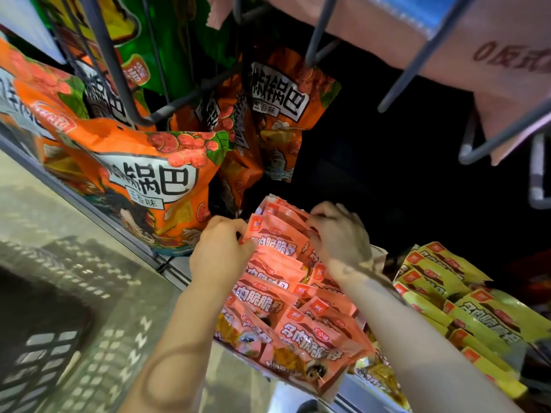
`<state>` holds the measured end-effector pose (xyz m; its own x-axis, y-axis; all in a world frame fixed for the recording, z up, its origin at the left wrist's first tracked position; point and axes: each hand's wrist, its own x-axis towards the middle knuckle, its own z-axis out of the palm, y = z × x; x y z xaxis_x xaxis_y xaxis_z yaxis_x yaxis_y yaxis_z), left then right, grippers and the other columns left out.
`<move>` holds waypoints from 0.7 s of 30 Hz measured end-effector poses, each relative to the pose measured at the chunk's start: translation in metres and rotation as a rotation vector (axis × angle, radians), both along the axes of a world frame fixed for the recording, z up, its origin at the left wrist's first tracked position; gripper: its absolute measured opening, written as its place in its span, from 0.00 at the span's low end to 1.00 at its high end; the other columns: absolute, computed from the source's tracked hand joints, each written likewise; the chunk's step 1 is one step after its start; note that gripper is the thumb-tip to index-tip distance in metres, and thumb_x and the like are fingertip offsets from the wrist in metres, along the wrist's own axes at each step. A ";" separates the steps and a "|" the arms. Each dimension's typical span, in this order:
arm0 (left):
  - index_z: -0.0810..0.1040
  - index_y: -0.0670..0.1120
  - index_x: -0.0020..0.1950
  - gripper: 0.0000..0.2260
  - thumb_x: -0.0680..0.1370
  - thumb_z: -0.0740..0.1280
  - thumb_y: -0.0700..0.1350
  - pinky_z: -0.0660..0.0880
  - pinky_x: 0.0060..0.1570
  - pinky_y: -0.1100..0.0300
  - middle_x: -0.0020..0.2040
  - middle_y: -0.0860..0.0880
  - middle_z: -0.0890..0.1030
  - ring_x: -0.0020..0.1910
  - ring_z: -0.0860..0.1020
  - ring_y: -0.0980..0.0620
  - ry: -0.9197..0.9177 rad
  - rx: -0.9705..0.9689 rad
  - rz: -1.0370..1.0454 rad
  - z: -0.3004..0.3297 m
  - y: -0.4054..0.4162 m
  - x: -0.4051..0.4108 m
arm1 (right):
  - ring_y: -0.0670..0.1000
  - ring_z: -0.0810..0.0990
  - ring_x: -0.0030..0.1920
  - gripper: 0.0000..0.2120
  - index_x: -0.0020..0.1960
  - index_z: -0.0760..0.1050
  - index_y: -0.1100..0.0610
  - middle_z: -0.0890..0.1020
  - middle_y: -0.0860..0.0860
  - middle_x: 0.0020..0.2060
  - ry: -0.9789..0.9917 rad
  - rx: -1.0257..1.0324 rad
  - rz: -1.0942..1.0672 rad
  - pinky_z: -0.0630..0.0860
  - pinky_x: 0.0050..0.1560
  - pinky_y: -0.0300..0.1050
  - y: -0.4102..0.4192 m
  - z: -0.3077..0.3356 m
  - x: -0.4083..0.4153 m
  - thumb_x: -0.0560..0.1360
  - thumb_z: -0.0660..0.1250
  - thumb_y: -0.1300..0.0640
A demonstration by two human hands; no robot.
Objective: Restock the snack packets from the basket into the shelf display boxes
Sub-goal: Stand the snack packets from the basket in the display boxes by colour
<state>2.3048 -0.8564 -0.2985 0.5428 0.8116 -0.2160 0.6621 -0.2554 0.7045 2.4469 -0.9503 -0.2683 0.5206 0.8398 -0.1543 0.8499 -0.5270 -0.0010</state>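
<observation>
**Seating pink packets at the back of the display box**

Both hands are working the rear of the pink snack packets [280,263] in the shelf display box [298,380]. Left hand [219,248] is gripping the left edge of the rear bundle, fingers curled round it. Right hand [340,234] is curling over the top right of the same bundle, fingers pinching packet tops. The packets are sitting upright-ish, fanned and overlapping toward the front; the front ones are leaning forward over the box lip.

Basket [41,338] is sitting low on the left, on the floor, well apart from the hands; can't tell what's left in it.

Neighbours: yellow packets [465,311] are filling the next box on the right, just beside the pink row. Big orange snack bags [143,174] are standing on the shelf to the left, more hanging on wire hooks [125,84] above.

My read on doing this step well:
- Keep both hands squeezing the bundle square, then be pushing it down and back so the tops are lining up.
- Be keeping labels facing front, same as the row ahead.
- Watch the right forearm: it's crossing close over the pink/yellow boundary and could be dragging packets across.
- Front packets are looking loose; probably worth tamping them back before letting go.
</observation>
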 end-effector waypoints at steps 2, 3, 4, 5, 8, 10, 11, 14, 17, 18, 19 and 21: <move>0.80 0.45 0.46 0.04 0.74 0.70 0.45 0.74 0.47 0.51 0.54 0.46 0.73 0.51 0.75 0.45 0.023 0.039 0.013 0.000 -0.001 0.000 | 0.53 0.72 0.62 0.12 0.58 0.79 0.55 0.75 0.48 0.61 -0.087 0.031 -0.010 0.67 0.61 0.48 -0.004 -0.005 -0.010 0.76 0.64 0.59; 0.81 0.44 0.47 0.05 0.74 0.71 0.45 0.75 0.48 0.50 0.54 0.46 0.73 0.52 0.75 0.45 0.032 0.055 0.021 -0.001 -0.002 0.000 | 0.55 0.76 0.58 0.11 0.54 0.81 0.56 0.78 0.49 0.57 -0.106 0.066 -0.037 0.71 0.57 0.48 -0.005 -0.005 -0.014 0.72 0.69 0.61; 0.81 0.44 0.48 0.06 0.74 0.71 0.45 0.75 0.48 0.49 0.53 0.46 0.73 0.52 0.75 0.44 0.035 0.066 0.030 -0.001 -0.003 -0.001 | 0.56 0.77 0.56 0.11 0.51 0.81 0.56 0.79 0.51 0.55 -0.115 0.108 -0.051 0.72 0.55 0.49 -0.006 -0.005 -0.018 0.69 0.72 0.62; 0.81 0.44 0.47 0.06 0.74 0.71 0.45 0.75 0.47 0.48 0.53 0.46 0.72 0.51 0.75 0.44 0.029 0.076 0.039 -0.001 -0.004 -0.001 | 0.56 0.75 0.59 0.13 0.54 0.80 0.56 0.77 0.51 0.58 -0.100 0.076 -0.050 0.70 0.57 0.49 -0.006 -0.003 -0.020 0.70 0.70 0.63; 0.81 0.44 0.47 0.05 0.75 0.70 0.45 0.74 0.43 0.51 0.49 0.49 0.70 0.47 0.75 0.46 0.014 0.087 0.047 -0.001 -0.005 -0.002 | 0.53 0.63 0.68 0.17 0.67 0.70 0.52 0.66 0.50 0.68 -0.049 -0.035 -0.047 0.60 0.66 0.47 -0.005 -0.003 -0.016 0.78 0.60 0.59; 0.81 0.45 0.47 0.05 0.75 0.70 0.45 0.73 0.42 0.53 0.49 0.50 0.69 0.47 0.75 0.47 0.005 0.085 0.049 -0.001 -0.006 -0.001 | 0.53 0.62 0.68 0.17 0.67 0.69 0.52 0.67 0.50 0.67 -0.071 -0.021 -0.050 0.59 0.65 0.47 -0.003 -0.002 -0.012 0.79 0.59 0.58; 0.81 0.45 0.47 0.05 0.75 0.69 0.45 0.73 0.42 0.54 0.49 0.50 0.69 0.47 0.75 0.47 -0.003 0.080 0.050 -0.001 -0.006 -0.001 | 0.52 0.63 0.67 0.17 0.67 0.70 0.51 0.68 0.49 0.67 -0.081 -0.011 -0.047 0.59 0.64 0.47 -0.002 -0.002 -0.011 0.79 0.59 0.58; 0.81 0.46 0.48 0.05 0.75 0.69 0.46 0.75 0.45 0.52 0.50 0.49 0.71 0.47 0.76 0.46 -0.014 0.067 0.049 -0.002 -0.004 -0.001 | 0.51 0.63 0.67 0.17 0.67 0.70 0.50 0.68 0.48 0.67 -0.082 -0.016 -0.027 0.59 0.63 0.47 0.000 0.000 -0.011 0.79 0.58 0.57; 0.81 0.46 0.48 0.05 0.75 0.69 0.45 0.75 0.46 0.53 0.51 0.49 0.72 0.47 0.76 0.46 -0.029 0.063 0.046 -0.004 -0.004 -0.002 | 0.50 0.62 0.67 0.18 0.68 0.69 0.49 0.69 0.46 0.67 -0.076 -0.011 -0.007 0.58 0.63 0.47 0.000 0.002 -0.009 0.79 0.58 0.57; 0.81 0.46 0.48 0.05 0.75 0.69 0.45 0.75 0.46 0.54 0.50 0.49 0.71 0.47 0.76 0.46 -0.037 0.059 0.049 -0.004 -0.005 -0.002 | 0.50 0.61 0.68 0.18 0.68 0.69 0.49 0.68 0.46 0.67 -0.067 -0.020 -0.006 0.58 0.64 0.47 0.000 0.002 -0.009 0.79 0.58 0.57; 0.81 0.46 0.48 0.05 0.75 0.69 0.45 0.75 0.46 0.54 0.50 0.50 0.71 0.48 0.76 0.46 -0.041 0.055 0.051 -0.004 -0.005 -0.002 | 0.50 0.61 0.68 0.18 0.68 0.69 0.49 0.69 0.46 0.66 -0.056 -0.026 -0.006 0.57 0.65 0.48 0.000 0.002 -0.010 0.78 0.59 0.56; 0.81 0.46 0.49 0.05 0.75 0.69 0.45 0.75 0.46 0.54 0.51 0.49 0.72 0.48 0.76 0.46 -0.040 0.051 0.054 -0.005 -0.005 -0.003 | 0.50 0.61 0.68 0.18 0.67 0.68 0.49 0.70 0.47 0.65 -0.050 -0.039 -0.008 0.56 0.66 0.50 0.002 0.004 -0.011 0.78 0.60 0.57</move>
